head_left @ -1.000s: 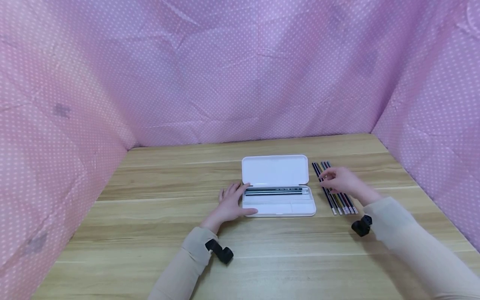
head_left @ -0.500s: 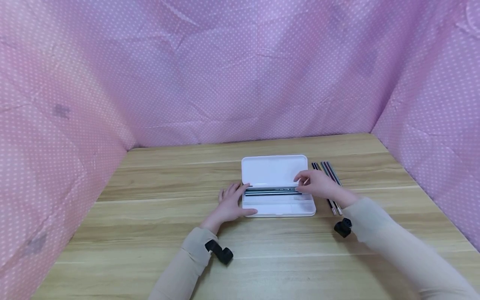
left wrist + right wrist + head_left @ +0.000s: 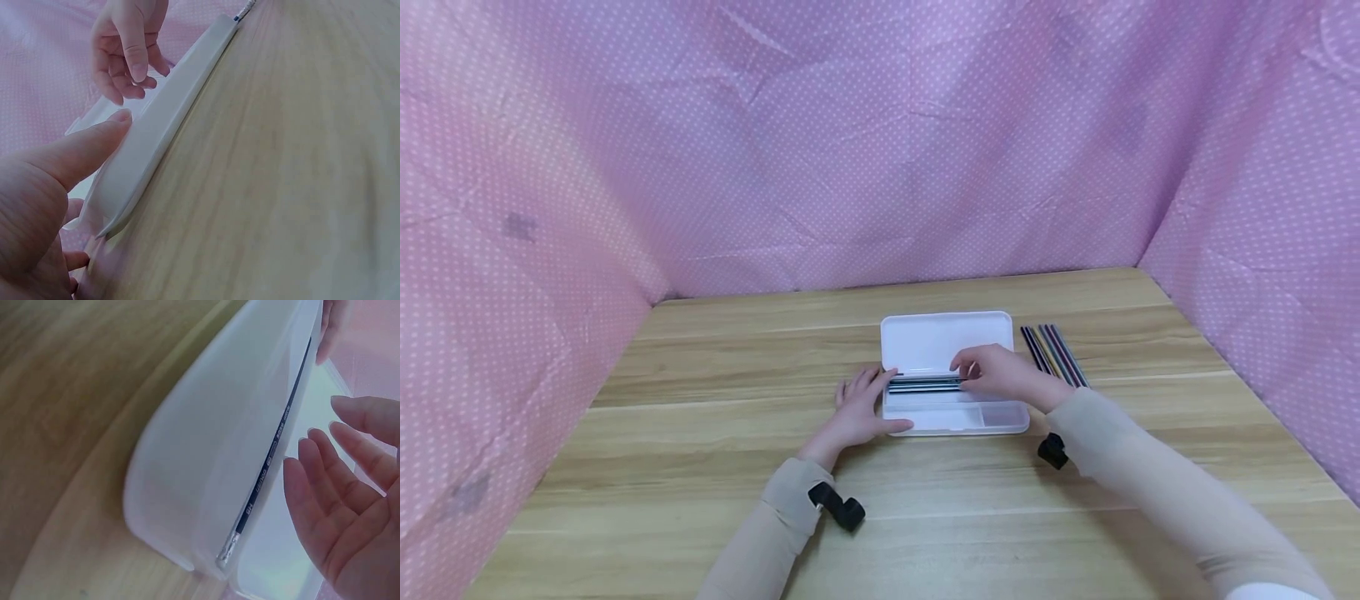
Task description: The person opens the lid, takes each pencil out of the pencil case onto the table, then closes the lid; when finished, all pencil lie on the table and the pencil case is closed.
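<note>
A white pencil case [image 3: 932, 419] lies on the table with its lid [image 3: 947, 327] folded back. Dark pencils [image 3: 923, 385] lie lengthwise in its rear compartment; in the right wrist view one black pencil [image 3: 265, 465] shows its lettering and silver eraser end. My left hand [image 3: 853, 415] spans the case's left end, thumb at the front wall and forefinger at the hinge side, fingers spread. Over the case's right half hovers my right hand [image 3: 1000, 372], with fingers loosely bent. Nothing shows between its thumb and fingers [image 3: 337, 475] in the right wrist view.
Several loose pencils [image 3: 1054, 354] lie side by side right of the case, their near ends hidden by the right sleeve [image 3: 1097, 425]. A pink dotted cloth [image 3: 880, 167] hangs behind the wooden table [image 3: 737, 350]. Black cameras sit on both wrists.
My right hand has moved left from the loose pencils to the case, then further left along the pencils in it. My left hand has stayed at the case's left end.
</note>
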Action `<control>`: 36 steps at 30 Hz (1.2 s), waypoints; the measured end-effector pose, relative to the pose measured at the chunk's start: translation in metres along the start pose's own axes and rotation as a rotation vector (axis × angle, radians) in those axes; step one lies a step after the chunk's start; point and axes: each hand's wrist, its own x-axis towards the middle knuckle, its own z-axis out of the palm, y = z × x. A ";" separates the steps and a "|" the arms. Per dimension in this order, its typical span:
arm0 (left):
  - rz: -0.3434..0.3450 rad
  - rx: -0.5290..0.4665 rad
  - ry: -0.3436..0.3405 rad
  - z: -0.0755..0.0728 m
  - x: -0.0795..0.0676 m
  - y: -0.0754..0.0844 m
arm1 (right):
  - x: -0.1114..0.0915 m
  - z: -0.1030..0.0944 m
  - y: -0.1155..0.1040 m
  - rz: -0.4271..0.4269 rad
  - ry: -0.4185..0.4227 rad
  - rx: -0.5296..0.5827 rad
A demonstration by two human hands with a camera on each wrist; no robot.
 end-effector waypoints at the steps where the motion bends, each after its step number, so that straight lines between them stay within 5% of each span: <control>1: -0.002 0.002 0.000 0.000 0.000 0.000 | 0.001 0.001 -0.001 -0.005 -0.005 -0.002; 36: 0.006 -0.003 0.005 0.001 0.002 -0.003 | 0.015 0.012 -0.009 -0.140 -0.072 -0.340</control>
